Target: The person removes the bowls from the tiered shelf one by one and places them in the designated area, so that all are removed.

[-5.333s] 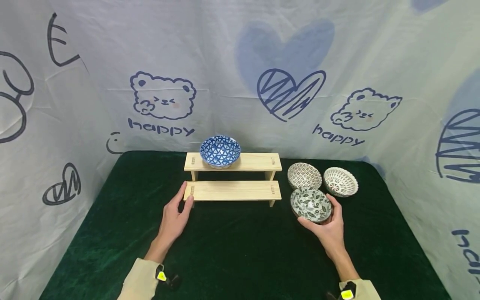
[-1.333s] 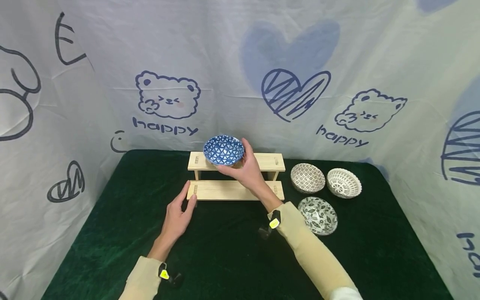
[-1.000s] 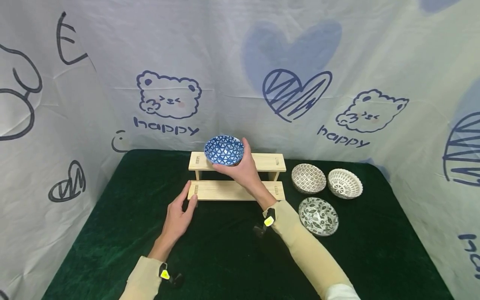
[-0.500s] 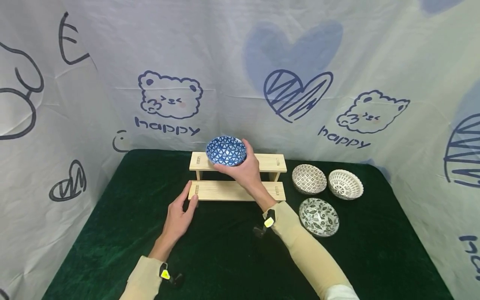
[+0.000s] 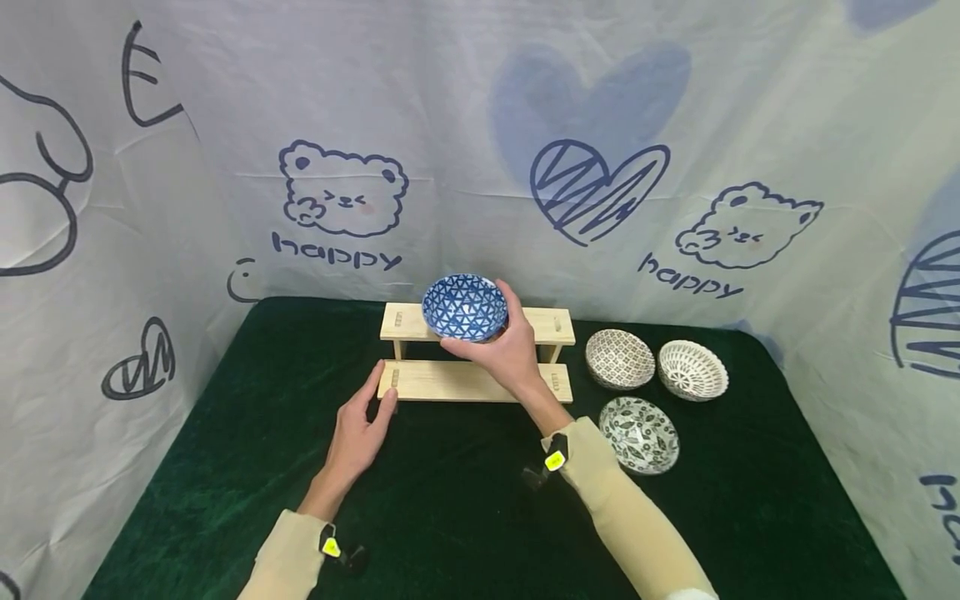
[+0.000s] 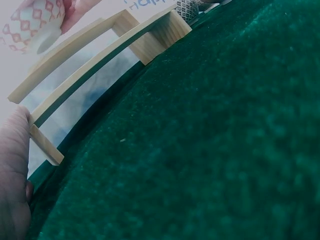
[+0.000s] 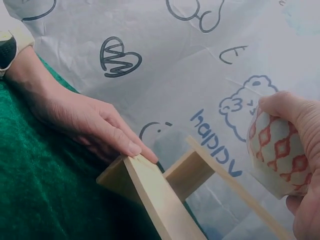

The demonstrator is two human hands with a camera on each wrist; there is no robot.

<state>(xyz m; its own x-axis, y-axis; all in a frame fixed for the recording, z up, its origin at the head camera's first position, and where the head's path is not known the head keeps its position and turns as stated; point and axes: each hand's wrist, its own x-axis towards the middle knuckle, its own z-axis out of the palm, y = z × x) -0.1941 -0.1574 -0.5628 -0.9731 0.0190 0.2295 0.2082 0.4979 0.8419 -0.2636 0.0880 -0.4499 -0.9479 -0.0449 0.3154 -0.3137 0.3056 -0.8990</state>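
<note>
Over the upper tier of a two-tier wooden display stand (image 5: 450,381), my right hand (image 5: 512,354) grips a bowl (image 5: 463,307) by its right side, thumb in front and fingers behind. Blue triangles cover the bowl's inside; its outside is white with red diamonds, as the right wrist view shows. The bowl's foot hangs above the upper board in the left wrist view. My left hand (image 5: 357,429) holds the left end of the lower board, thumb at the front corner and forefinger at the back one. Nothing stands on the lower board.
To the right of the stand are three bowls on the dark green cloth (image 5: 450,517): a brown-patterned bowl (image 5: 619,359), a white ribbed bowl (image 5: 692,370) and, nearer, a green floral bowl (image 5: 639,435). A printed white curtain (image 5: 465,225) hangs behind and at both sides.
Earlier my right hand held the green floral bowl, now set down nearer the front. It has since taken the blue bowl, lifting it and shifting it slightly right. My left hand stays put.
</note>
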